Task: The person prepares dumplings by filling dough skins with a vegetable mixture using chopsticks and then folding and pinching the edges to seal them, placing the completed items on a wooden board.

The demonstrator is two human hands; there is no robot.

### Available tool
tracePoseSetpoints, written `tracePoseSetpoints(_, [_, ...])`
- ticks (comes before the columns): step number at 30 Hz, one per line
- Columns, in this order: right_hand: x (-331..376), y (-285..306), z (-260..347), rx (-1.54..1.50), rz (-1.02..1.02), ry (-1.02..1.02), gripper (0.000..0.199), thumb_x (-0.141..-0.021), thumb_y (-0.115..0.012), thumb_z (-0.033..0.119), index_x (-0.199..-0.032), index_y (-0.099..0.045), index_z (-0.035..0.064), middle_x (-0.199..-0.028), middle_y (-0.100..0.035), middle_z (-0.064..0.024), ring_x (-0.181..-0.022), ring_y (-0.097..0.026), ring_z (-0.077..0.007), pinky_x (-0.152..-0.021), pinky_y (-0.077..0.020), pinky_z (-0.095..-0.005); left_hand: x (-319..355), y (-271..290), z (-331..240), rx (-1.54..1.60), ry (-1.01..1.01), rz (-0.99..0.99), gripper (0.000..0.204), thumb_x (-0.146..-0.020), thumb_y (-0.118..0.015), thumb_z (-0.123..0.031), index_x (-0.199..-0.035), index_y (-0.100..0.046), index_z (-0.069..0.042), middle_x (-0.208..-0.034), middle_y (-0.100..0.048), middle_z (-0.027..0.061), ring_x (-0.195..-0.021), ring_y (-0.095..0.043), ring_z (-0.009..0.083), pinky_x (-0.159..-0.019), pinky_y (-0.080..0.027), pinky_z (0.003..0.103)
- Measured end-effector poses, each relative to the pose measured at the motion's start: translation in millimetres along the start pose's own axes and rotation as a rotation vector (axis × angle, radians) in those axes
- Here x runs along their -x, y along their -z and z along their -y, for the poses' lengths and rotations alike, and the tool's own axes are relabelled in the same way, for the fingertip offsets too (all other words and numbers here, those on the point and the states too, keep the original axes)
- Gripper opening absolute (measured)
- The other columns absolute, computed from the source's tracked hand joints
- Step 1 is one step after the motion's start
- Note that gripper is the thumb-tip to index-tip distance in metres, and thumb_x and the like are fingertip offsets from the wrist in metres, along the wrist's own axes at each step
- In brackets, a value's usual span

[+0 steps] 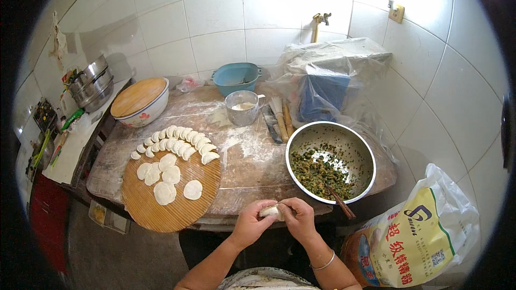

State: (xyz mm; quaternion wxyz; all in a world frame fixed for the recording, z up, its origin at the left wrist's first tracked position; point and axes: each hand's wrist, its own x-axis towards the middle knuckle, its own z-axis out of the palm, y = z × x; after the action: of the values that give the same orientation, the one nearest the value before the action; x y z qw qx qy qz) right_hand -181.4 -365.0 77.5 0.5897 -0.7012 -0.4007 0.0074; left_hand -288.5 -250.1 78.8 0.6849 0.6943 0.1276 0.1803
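Between my two hands, just off the table's front edge, is a pale folded dumpling [270, 211]. My left hand [252, 220] cradles it from the left, fingers curled round it. The fingers of my right hand [298, 216] pinch its right end. To the left, a round ridged wooden board [145, 204] carries curved rows of folded dumplings [180, 138] along its far side and several flat round dough wrappers [171, 175] nearer the middle. Right of my hands stands a steel bowl [371, 166] of chopped green and brown filling [317, 174], with chopsticks [341, 204] leaning over its near rim.
A flour bag [403, 236] stands at the right. Toward the back are a clear cup of flour [243, 108], a blue basin [236, 78], a brush and rolling pin [287, 118], a plastic-covered box [322, 94] and a lidded white basin [142, 110]. Steel bowls [94, 86] stack at far left.
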Motion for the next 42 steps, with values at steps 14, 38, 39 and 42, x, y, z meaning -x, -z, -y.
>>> tracePoseSetpoints(14, [-0.8, 0.6, -0.1, 0.041, 0.014, 0.017, 0.005, -0.082, -0.063, 0.004, -0.084, -0.064, -0.0007, -0.074, -0.061, -0.0074, -0.065, -0.057, -0.0153, -0.057, -0.0442, -0.0275, -2.1, 4.4, -2.4, -0.183, -0.088, 0.008, 0.033, -0.083, -0.063, -0.005, -0.115, -0.057, 0.000, -0.104, -0.061, 0.0073, -0.091, -0.058, 0.0116, -0.077, -0.051, 0.026])
tracePoseSetpoints(38, [1.9, -8.4, -7.9, -0.018, 0.034, 0.026, 0.005, -0.083, -0.064, 0.004, -0.086, -0.064, 0.0001, -0.073, -0.060, -0.0066, -0.064, -0.055, -0.0141, -0.056, -0.0432, -0.0267, -2.0, 5.2, 3.1, 0.048, 0.046, -0.045, 0.028, -0.084, -0.064, -0.005, -0.110, -0.060, 0.001, -0.099, -0.061, 0.0065, -0.081, -0.061, 0.0109, -0.067, -0.054, 0.024])
tracePoseSetpoints(39, [2.1, -10.2, -7.8, -0.054, 0.019, 0.019, 0.005, -0.082, -0.064, 0.004, -0.086, -0.064, 0.0001, -0.072, -0.059, -0.0066, -0.064, -0.055, -0.0145, -0.056, -0.0431, -0.0270, -1.9, 5.3, 4.9, 0.103, 0.056, -0.063, 0.028, -0.084, -0.064, -0.005, -0.110, -0.060, 0.001, -0.099, -0.062, 0.0066, -0.081, -0.061, 0.0107, -0.066, -0.054, 0.023])
tracePoseSetpoints(42, [1.0, -10.2, -1.7, -0.049, 0.070, -0.040, 0.005, -0.083, -0.064, 0.004, -0.086, -0.064, -0.0002, -0.074, -0.060, -0.0075, -0.065, -0.057, -0.0156, -0.057, -0.0443, -0.0278, -3.7, 9.5, 11.8, 0.191, 0.089, -0.079, 0.026, -0.085, -0.062, -0.006, -0.110, -0.060, 0.001, -0.100, -0.061, 0.0060, -0.083, -0.060, 0.0108, -0.067, -0.054, 0.024])
